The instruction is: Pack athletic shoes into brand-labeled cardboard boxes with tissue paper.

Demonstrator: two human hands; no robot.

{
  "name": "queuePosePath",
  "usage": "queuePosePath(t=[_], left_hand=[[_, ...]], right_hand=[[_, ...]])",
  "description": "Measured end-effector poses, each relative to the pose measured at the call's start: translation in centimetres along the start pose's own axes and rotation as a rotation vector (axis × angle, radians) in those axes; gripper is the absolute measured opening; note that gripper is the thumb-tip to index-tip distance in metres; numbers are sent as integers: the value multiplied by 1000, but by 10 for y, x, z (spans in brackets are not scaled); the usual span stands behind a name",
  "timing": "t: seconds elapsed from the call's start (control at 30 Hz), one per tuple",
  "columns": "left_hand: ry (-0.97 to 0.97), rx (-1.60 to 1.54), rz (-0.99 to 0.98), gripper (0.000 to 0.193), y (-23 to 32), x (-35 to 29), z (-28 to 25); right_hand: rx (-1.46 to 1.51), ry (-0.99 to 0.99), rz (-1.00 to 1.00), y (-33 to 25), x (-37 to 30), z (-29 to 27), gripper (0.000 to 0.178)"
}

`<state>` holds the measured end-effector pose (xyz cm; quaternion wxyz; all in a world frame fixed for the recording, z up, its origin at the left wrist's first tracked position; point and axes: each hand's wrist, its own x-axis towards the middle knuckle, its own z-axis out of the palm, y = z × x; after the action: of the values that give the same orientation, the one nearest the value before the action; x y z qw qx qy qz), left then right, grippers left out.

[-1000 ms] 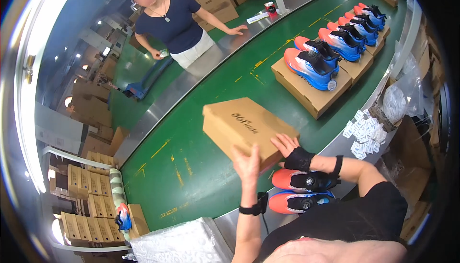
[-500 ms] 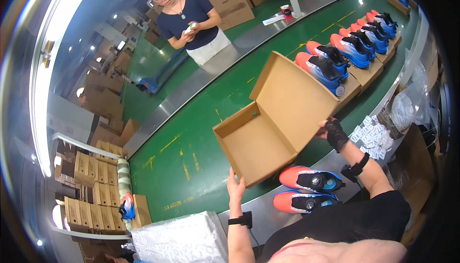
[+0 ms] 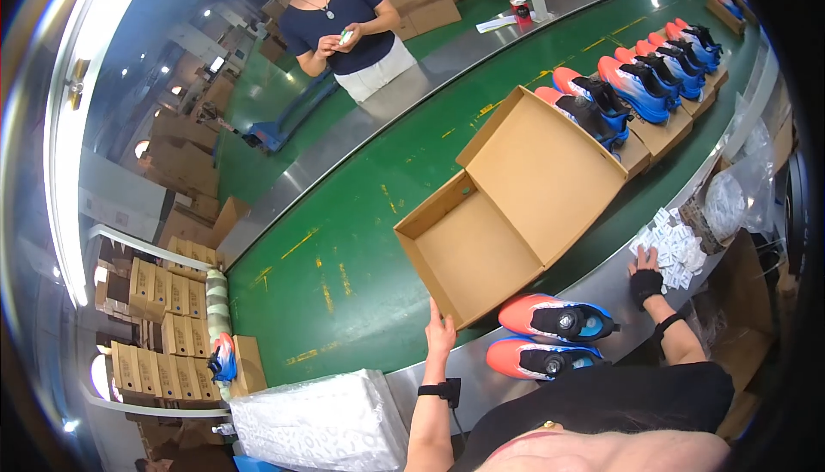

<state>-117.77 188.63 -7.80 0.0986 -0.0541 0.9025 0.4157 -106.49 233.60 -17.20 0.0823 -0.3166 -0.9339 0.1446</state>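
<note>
An open brown cardboard shoe box [image 3: 477,257], with nothing inside, sits over the green belt, its lid [image 3: 550,180] folded back to the right. My left hand [image 3: 440,333] grips the box's near left corner. My right hand [image 3: 646,281], in a black fingerless glove, reaches onto a pile of small white sachets [image 3: 679,253], fingertips apart at its left edge; no sachet shows in its grasp. Between my arms, a pair of red and blue shoes with black dials lies on the metal ledge: the farther shoe [image 3: 559,319] and the nearer shoe [image 3: 543,358].
Several red and blue shoes [image 3: 632,89] stand on boxes along the belt's right. A wrapped white stack [image 3: 322,420] lies near left, beside shelves of shoe boxes [image 3: 163,373]. Across the belt [image 3: 361,240] a person [image 3: 339,29] handles a small white item. Clear plastic bags [image 3: 726,201] hang at right.
My right hand has let go of the lid and moved down and right to the sachets. The lid leans farther back. My left hand stays on the box.
</note>
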Motion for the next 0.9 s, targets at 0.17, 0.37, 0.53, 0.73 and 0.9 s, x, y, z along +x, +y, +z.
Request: queuePosePath(t=[0.17,0.37,0.53,0.73,0.9], left_hand=[[-20,-148,-61,64,-12,-2,-20],[-98,29,-51,82,7,43,-188],[868,589,-148,74,-5,-1,-441],[913,908,-523,81,68,-31,-458],[889,965,-316,78,15,-46,-469]], right_hand=[[-12,-24,-134,9,3,30,26],[332,104,-169,55,16,76,27],[32,-23,-239,5,0,58,25],[94,-109,-166,1,-5,32,22],[331,30,-212,1,12,21,21]])
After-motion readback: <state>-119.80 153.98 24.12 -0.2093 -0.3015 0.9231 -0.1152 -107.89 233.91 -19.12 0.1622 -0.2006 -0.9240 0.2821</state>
